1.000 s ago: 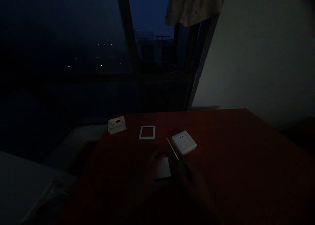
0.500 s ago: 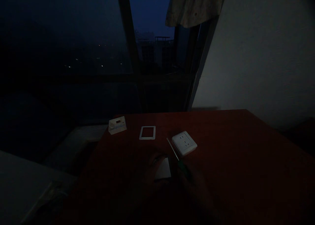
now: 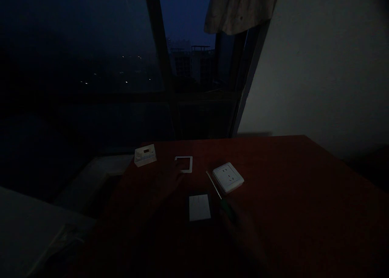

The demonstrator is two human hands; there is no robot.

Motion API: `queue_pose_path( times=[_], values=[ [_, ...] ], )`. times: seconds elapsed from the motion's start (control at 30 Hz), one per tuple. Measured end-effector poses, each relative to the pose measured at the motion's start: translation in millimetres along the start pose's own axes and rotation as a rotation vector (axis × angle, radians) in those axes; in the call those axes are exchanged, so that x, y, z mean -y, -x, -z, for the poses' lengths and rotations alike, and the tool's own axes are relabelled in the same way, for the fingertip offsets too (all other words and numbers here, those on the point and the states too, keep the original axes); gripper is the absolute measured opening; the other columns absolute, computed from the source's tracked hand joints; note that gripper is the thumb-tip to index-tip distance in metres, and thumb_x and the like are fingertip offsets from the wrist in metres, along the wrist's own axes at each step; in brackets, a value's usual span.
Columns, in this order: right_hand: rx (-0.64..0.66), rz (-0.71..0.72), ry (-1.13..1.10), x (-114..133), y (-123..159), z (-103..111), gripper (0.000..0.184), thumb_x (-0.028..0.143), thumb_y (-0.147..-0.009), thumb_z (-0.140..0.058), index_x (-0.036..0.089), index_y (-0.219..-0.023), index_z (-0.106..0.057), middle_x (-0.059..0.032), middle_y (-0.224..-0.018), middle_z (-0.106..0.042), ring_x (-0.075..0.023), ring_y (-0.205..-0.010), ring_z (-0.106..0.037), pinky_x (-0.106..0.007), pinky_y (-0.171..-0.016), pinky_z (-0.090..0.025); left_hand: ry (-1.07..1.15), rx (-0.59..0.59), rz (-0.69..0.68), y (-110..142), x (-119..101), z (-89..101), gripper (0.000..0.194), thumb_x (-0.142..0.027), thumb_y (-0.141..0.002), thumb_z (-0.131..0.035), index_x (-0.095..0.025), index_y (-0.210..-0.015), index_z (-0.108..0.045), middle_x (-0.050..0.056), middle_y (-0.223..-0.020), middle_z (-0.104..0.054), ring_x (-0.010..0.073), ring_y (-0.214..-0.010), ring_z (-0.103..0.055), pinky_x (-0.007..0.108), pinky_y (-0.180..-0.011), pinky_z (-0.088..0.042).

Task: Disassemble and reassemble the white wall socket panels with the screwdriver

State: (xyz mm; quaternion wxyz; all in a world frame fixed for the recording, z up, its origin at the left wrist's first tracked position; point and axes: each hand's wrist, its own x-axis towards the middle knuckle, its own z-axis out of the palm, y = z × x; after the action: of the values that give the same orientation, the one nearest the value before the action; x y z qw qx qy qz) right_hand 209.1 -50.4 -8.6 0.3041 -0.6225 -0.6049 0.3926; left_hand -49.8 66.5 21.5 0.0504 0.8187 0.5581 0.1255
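In deep shadow, my left hand reaches over the left side of a square white frame on the table. Its fingers look apart and hide part of that side; whether they touch it is too dark to tell. My right hand is closed round the green handle of a screwdriver, whose thin metal shaft points away and to the left. Between and below the hands lies a white switch panel with a dark border. Just right of the screwdriver's shaft sits a white socket.
A white back box with a rectangular hole stands at the far left corner of the reddish-brown table. Behind the table are a dark window and a pale wall. A curtain hangs at the top.
My left hand has let go of the switch panel, which now lies flat in full view, and has moved forward and left to the white frame. My right hand and the screwdriver stay put.
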Motion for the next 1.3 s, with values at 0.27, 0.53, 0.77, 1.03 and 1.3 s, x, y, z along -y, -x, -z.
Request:
queue_pose_path(
  times=[0.27, 0.53, 0.77, 1.03, 1.3],
  values=[
    [-0.019, 0.051, -0.018, -4, 1, -1, 0.038, 0.038, -0.087, -0.047, 0.017, -0.114, -0.062, -0.0108, -0.112, -0.068, -0.0232, -0.098, -0.064, -0.031, -0.086, -0.049, -0.002, 0.042, -0.074, -10, 16, -13.0, 0.027, -0.011, -0.090, -0.049, -0.021, -0.110, -0.063, 0.007, -0.118, -0.061, 0.0229, -0.107, -0.057, 0.038, -0.095, -0.043],
    [-0.034, 0.051, -0.070, -1, 0, -2, 0.034, 0.041, -0.086, -0.049, 0.018, -0.106, -0.064, -0.0095, -0.104, -0.069, -0.0229, -0.091, -0.064, -0.030, -0.080, -0.050, 0.055, -0.038, -0.140, 14, -22, 10.0, 0.023, -0.019, -0.095, -0.046, -0.023, -0.110, -0.063, 0.004, -0.113, -0.062, 0.0208, -0.106, -0.057, 0.038, -0.095, -0.043],
    [-0.049, 0.023, -0.098, 6, -1, -3, 0.035, 0.047, -0.086, -0.049, 0.017, -0.099, -0.063, -0.0072, -0.091, -0.070, -0.0202, -0.078, -0.063, -0.026, -0.068, -0.048, 0.087, -0.019, -0.240, 74, -77, 13.3, 0.024, -0.012, -0.089, -0.052, -0.024, -0.108, -0.061, 0.003, -0.107, -0.063, 0.0198, -0.095, -0.060, 0.034, -0.084, -0.049],
    [-0.034, -0.004, -0.010, 18, -3, -11, 0.037, 0.050, -0.087, -0.048, 0.017, -0.092, -0.062, -0.0067, -0.085, -0.069, -0.0189, -0.075, -0.062, -0.025, -0.066, -0.046, 0.037, 0.016, -0.262, 95, -86, -11.1, 0.020, -0.018, -0.090, -0.052, -0.025, -0.104, -0.065, 0.006, -0.098, -0.066, 0.0234, -0.089, -0.062, 0.037, -0.077, -0.052],
    [-0.018, 0.011, 0.021, 17, -4, -14, 0.030, 0.043, -0.087, -0.046, 0.018, -0.094, -0.061, -0.0062, -0.086, -0.068, -0.0179, -0.074, -0.062, -0.024, -0.065, -0.046, 0.209, -0.004, -0.119, 98, -74, -10.0, 0.037, -0.019, -0.085, -0.056, -0.029, -0.120, -0.057, 0.005, -0.126, -0.055, 0.0262, -0.112, -0.054, 0.041, -0.092, -0.050]
  ],
)
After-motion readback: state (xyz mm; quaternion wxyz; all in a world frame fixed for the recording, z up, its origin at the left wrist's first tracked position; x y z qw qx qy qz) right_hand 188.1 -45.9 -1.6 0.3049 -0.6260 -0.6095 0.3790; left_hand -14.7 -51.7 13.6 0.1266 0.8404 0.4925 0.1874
